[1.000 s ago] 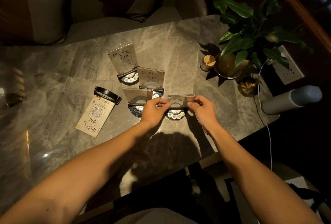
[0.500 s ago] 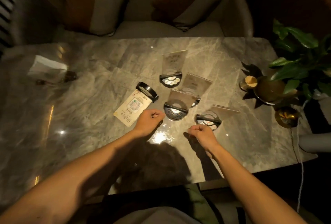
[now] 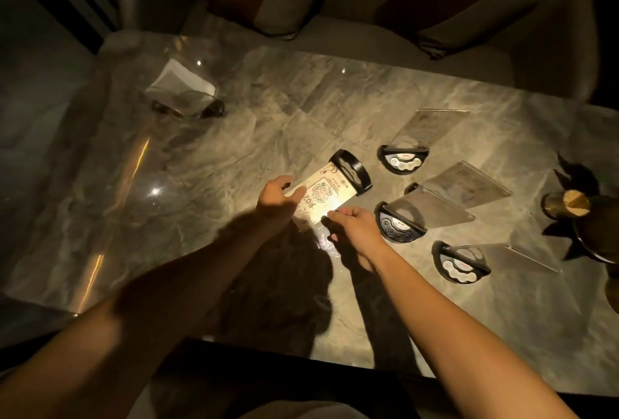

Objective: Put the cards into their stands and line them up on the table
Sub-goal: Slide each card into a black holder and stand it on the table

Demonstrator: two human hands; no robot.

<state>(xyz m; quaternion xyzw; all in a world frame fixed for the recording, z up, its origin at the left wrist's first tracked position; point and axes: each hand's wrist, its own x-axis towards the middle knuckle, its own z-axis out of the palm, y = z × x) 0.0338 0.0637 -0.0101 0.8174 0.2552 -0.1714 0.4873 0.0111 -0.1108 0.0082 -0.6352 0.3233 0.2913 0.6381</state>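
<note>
Both hands pinch the pale printed QR-code card (image 3: 320, 196) lying flat on the grey marble table (image 3: 234, 137): left hand (image 3: 278, 199) grips its left edge, right hand (image 3: 353, 224) its near corner. It seems the last card, its black half-round stand (image 3: 350, 171) touching its far end; next, stand it upright beside the four clear-card stands (image 3: 400, 222).

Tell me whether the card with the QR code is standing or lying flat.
Lying flat: the QR card faces up on the table, both hands at its near end.
</note>
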